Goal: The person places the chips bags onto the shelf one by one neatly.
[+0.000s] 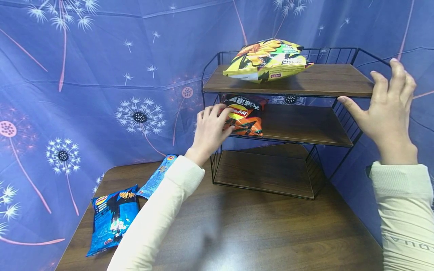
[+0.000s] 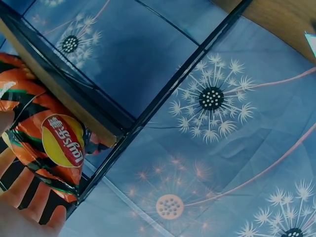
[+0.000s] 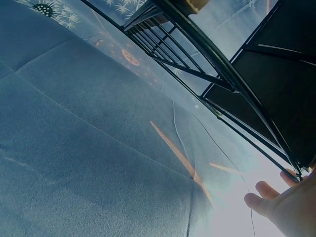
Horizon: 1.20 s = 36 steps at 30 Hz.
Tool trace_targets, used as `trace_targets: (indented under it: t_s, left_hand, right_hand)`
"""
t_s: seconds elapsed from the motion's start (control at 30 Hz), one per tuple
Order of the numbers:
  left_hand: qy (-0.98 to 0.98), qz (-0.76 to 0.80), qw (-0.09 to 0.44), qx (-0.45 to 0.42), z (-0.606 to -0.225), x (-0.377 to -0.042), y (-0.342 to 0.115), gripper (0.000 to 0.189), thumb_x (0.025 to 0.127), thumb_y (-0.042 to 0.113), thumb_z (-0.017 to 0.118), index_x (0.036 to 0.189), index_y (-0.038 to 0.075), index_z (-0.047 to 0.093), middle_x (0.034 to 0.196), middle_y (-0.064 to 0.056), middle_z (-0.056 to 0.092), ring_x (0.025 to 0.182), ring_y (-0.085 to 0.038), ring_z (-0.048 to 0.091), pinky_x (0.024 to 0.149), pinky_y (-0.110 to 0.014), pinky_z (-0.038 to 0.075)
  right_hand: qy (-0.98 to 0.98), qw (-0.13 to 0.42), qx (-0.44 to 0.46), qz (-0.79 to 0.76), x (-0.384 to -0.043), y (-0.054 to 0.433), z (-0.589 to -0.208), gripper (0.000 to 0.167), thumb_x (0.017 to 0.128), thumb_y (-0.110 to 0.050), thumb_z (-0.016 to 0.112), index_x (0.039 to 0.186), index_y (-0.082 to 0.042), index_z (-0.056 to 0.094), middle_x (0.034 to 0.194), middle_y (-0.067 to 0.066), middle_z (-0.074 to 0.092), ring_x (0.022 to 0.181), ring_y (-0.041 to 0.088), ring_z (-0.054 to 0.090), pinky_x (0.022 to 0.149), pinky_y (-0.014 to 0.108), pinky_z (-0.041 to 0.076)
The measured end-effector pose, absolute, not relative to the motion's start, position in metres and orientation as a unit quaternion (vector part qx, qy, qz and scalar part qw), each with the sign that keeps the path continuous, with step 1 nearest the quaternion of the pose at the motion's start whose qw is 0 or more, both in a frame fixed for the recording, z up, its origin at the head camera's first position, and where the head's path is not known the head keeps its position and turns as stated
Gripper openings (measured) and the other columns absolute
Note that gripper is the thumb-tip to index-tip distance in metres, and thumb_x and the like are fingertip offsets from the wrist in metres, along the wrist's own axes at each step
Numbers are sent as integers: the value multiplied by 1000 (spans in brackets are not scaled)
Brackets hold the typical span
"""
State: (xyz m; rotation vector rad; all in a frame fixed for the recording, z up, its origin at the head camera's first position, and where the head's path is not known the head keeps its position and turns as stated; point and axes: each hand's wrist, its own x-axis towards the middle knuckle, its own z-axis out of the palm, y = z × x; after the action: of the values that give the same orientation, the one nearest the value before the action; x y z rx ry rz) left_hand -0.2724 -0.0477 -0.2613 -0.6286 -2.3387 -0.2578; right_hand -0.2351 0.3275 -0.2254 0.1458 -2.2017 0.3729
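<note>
Head view. Orange-and-black chip bag (image 1: 249, 124), Lay's logo: at frame centre, left end of the middle shelf of a three-tier wire rack (image 1: 339, 77). Left hand (image 1: 211, 126): at the bag's left part, thumb and fingers apart; whether they clamp it cannot be told. Right hand (image 1: 390, 107): upper right, digits spread, thumb at the top shelf's front corner. Yellow chip bag (image 1: 268, 62): upper centre, lying on the top shelf. Two blue chip bags (image 1: 113, 222): lower left, on a wood-grain table (image 1: 271, 226), the farther one partly covered by the left sleeve (image 1: 162, 210). Patterned blue cloth (image 1: 91, 101): behind all.

Left wrist view. Orange bag at left edge, logo showing; fingers spread at lower left along its edge, thumb only partly in frame.

Right wrist view. Dark rack frame at upper right; right hand at lower right, fingers apart, fingertips by the frame's corner.
</note>
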Motion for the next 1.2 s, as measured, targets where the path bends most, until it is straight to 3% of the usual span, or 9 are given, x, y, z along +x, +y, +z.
trace_targets:
  t_s: [0.17, 0.33, 0.67, 1.2]
  left_hand:
    - [-900, -79, 361, -231, -266, -274, -45, 37, 84, 35, 63, 117, 20, 57, 122, -2, 55, 116, -24, 46, 95, -45, 35]
    - [-911, -57, 342, -223, -266, -274, -45, 38, 86, 36, 59, 121, 21, 55, 125, -2, 53, 119, -24, 43, 98, -48, 33]
    - [-926, -37, 279, -254, -266, -272, -46, 58, 87, 36, 59, 138, 22, 36, 140, -6, 39, 130, -28, 31, 104, -54, 23]
    - [-877, -85, 369, -296, -269, -256, -60, 48, 87, 23, 55, 133, 18, 43, 137, -7, 43, 124, -27, 39, 100, -46, 30]
  right_hand:
    - [-887, 433, 53, 154, -234, 327, -225, 99, 77, -75, 40, 136, 4, 31, 152, 8, 6, 136, 34, 3, 110, 53, 4]
    - [-889, 428, 49, 157, -234, 327, -225, 98, 77, -74, 41, 136, 4, 31, 153, 7, 5, 136, 33, 3, 110, 53, 3]
    - [-890, 427, 48, 155, -235, 327, -225, 98, 77, -75, 40, 136, 3, 31, 152, 7, 5, 136, 34, 3, 110, 53, 4]
    - [-895, 419, 38, 149, -235, 327, -225, 101, 76, -77, 36, 138, 3, 29, 153, 7, 3, 136, 33, 1, 110, 55, 4]
